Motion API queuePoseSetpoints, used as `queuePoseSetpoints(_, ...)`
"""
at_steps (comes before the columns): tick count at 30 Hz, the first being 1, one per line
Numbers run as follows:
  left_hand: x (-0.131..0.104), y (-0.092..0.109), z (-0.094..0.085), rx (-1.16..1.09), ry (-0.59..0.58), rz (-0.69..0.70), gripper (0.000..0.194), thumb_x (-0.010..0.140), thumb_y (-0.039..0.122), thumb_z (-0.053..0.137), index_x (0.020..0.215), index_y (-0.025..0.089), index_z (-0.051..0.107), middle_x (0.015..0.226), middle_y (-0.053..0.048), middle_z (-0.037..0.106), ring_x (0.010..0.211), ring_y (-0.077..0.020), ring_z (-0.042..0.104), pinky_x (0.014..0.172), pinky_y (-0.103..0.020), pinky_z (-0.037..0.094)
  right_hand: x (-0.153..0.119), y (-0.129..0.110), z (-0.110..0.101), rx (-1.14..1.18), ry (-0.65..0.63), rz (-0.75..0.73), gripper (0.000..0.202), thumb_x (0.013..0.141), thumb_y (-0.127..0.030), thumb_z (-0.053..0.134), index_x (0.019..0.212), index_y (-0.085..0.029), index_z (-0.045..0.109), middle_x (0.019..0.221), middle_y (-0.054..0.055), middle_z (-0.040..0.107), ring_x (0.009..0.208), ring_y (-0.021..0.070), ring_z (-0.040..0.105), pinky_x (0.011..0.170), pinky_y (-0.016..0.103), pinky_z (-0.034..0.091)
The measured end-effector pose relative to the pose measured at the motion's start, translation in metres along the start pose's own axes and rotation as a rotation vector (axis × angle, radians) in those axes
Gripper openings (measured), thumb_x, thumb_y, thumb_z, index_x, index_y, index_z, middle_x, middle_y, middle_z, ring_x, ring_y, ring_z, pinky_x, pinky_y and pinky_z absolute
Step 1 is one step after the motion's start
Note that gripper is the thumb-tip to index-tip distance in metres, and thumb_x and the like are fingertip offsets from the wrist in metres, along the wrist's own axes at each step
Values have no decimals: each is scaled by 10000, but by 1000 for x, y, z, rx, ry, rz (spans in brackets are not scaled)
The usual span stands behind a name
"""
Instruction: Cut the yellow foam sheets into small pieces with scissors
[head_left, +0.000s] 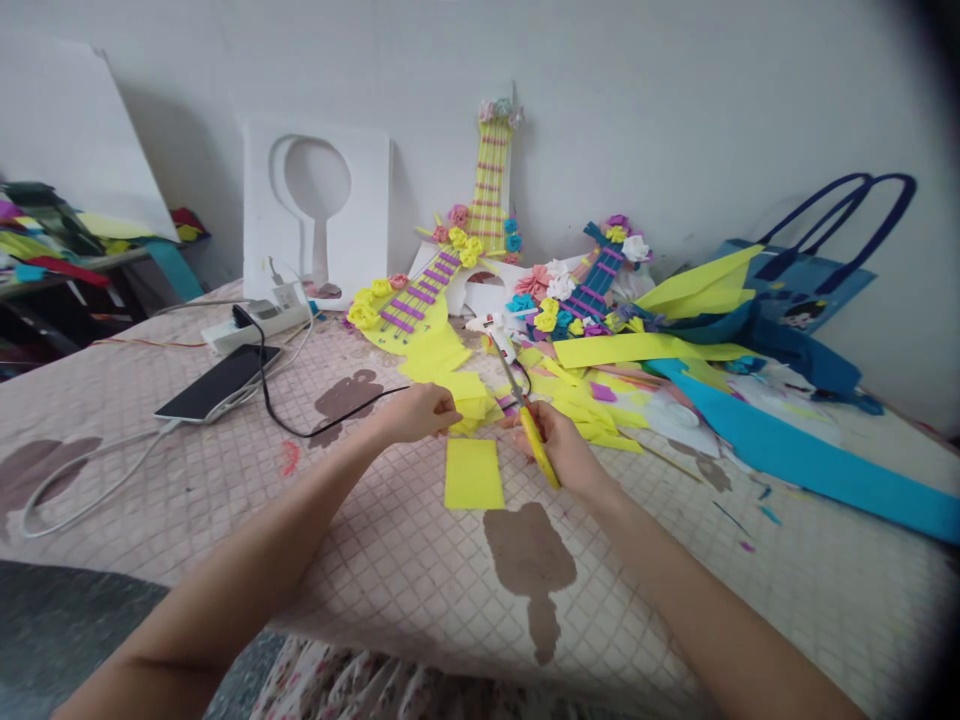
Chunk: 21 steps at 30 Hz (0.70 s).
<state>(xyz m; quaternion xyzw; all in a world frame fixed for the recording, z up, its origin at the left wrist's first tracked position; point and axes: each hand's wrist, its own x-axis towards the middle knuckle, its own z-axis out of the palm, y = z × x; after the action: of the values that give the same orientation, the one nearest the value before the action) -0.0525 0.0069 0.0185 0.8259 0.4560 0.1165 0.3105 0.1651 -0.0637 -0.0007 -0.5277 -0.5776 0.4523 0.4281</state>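
Observation:
My right hand (559,445) grips a pair of scissors (536,440) with yellow handles, their blades pointing away from me. My left hand (424,412) hovers close by on the left, its fingers curled together; whatever they pinch, if anything, is hidden. Just in front of both hands a yellow paper rectangle (474,474) lies flat on the tablecloth. Beyond my left hand is a loose pile of yellow paper pieces (439,360). A white hot glue gun (499,338) rests past the scissor tips.
Paper-flower guitars (491,185) lean against the wall. On the left are a phone (217,383), a power strip (259,320), cables and a white foam board (360,200) with a cutout. A blue paper strip (795,440) and a blue bag (825,290) occupy the right.

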Motion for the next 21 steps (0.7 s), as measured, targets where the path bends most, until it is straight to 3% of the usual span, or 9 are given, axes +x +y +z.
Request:
queuePoseSetpoints(6,-1,6,10,63,26,88,193,684,357,601,768,182,609,761,-29,651,649,-141,566,563,-222,363,1,-3,-2,42,38,24,286,638,-351,682,801,-192,509,818,14,616,523,90,464,459,226,378)
queuePoseSetpoints(11,-5,17,25,154,26,115,298,614,337,682,846,170,599,841,-50,619,702,-167,544,570,-241,341,0,-3,-1,33,29,16,283,667,-370,678,805,-192,506,757,-7,589,499,75,435,449,218,366)
queuePoseSetpoints(17,-5,18,31,172,-37,86,255,594,341,690,744,172,571,729,-17,578,638,-156,497,527,-247,293,0,-2,-1,95,25,29,295,670,-379,676,791,-197,478,717,-25,577,456,61,406,437,216,346)
queuePoseSetpoints(21,-1,15,28,27,-50,133,204,616,308,666,704,166,550,692,7,558,625,-133,477,549,-237,318,2,1,-2,61,40,15,321,651,-398,695,789,-194,489,689,-27,555,487,80,426,438,216,347)
